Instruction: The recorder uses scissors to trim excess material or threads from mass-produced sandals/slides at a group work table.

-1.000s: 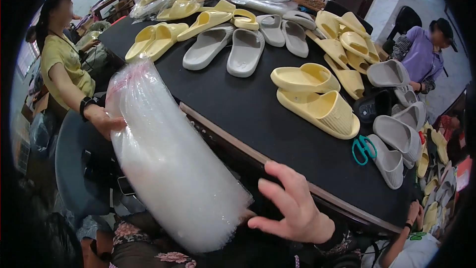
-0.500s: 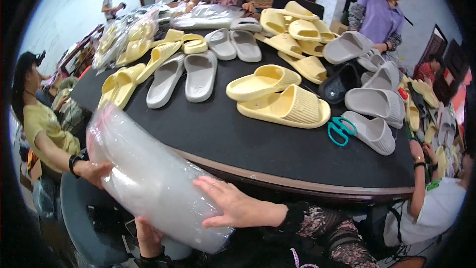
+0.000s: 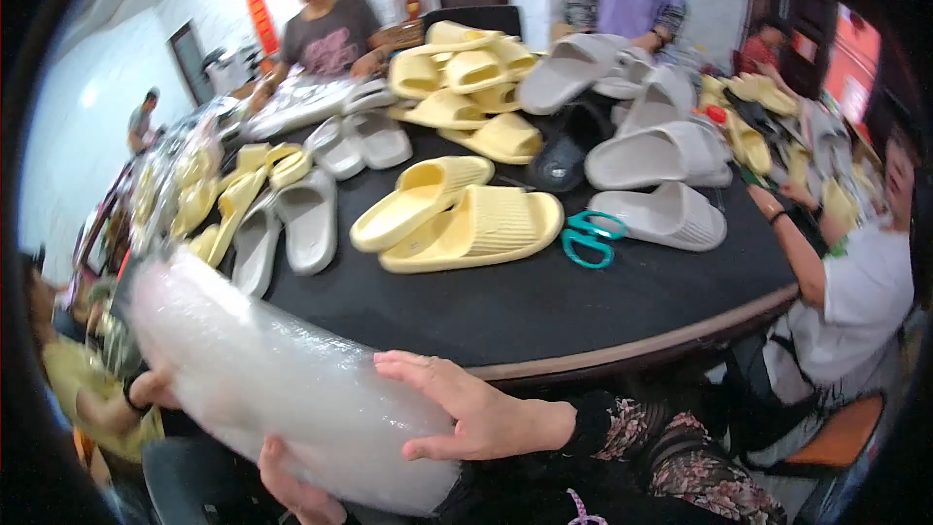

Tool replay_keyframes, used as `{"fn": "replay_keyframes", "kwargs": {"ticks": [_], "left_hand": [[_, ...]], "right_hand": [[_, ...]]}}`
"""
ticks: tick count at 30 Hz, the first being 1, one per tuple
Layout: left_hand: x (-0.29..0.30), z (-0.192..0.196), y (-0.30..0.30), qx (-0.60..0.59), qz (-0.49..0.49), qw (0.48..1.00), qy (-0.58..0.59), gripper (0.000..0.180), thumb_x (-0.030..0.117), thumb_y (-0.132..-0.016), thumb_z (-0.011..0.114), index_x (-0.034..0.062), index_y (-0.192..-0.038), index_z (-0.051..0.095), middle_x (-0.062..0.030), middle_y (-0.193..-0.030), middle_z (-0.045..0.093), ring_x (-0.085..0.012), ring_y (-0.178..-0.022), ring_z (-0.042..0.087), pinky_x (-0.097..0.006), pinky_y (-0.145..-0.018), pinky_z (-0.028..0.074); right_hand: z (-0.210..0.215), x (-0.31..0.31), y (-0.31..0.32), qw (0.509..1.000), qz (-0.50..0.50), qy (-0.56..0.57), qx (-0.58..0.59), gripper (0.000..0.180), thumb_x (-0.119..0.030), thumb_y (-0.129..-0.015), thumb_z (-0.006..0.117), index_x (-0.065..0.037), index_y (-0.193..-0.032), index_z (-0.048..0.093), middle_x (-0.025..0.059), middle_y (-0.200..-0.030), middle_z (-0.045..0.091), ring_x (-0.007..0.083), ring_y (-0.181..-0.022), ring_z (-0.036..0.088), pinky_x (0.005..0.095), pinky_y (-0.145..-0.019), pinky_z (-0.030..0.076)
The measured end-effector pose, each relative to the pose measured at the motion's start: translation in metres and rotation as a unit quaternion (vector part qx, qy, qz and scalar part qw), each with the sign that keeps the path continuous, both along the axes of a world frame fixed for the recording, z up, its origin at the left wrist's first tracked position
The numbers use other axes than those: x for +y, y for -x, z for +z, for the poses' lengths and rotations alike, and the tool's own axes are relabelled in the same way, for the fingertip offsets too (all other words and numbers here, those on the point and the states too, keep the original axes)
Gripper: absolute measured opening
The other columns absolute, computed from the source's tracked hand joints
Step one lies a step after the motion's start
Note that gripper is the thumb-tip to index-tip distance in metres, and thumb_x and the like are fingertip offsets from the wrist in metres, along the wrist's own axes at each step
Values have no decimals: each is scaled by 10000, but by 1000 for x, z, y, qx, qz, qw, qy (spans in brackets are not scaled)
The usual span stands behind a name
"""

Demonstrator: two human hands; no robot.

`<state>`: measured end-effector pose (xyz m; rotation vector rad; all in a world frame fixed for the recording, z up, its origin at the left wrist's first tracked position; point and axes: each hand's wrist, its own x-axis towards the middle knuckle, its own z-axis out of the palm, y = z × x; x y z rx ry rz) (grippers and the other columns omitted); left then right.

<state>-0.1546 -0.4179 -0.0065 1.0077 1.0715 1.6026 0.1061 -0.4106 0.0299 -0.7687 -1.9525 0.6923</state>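
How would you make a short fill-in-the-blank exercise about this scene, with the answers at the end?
The left hand and the right hand touch a bundle made of ____, not cloth.
The slippers immediately left of the teal scissors are coloured ____.
The darkest slipper on the table is coloured ____.
Missing words: plastic; yellow; black.

the right hand (image 3: pixel 466 411) points leftward, thumb spread; the left hand (image 3: pixel 294 488) sits lower.

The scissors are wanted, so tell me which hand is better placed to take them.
Probably the right hand: it rests open on the plastic bundle, nearer the scissors. The left hand touches the bundle's lower edge, partly hidden and farther off.
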Motion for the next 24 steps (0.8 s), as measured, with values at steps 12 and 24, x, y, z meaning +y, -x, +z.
{"fn": "replay_keyframes", "kwargs": {"ticks": [12,24], "left_hand": [[93,44,-108,-216,-163,962,-34,471,356,-924,455,50,-1282,472,-107,-1215,545,-264,-1129,508,-455,-957,416],[82,79,-313,-155,-447,881,-17,352,130,-858,573,7,-1184,524,-85,-1134,581,-220,-1074,538,-375,-954,416]], "right_hand": [[-50,-32,-105,845,74,260,461,1050,-570,-718,703,-40,-1444,161,135,-1409,343,232,-1267,388,363,-1014,362],[-46,-107,-182,802,-77,76,587,936,-390,-642,838,1,-1344,357,73,-1246,513,185,-1157,484,347,-981,390]]}}
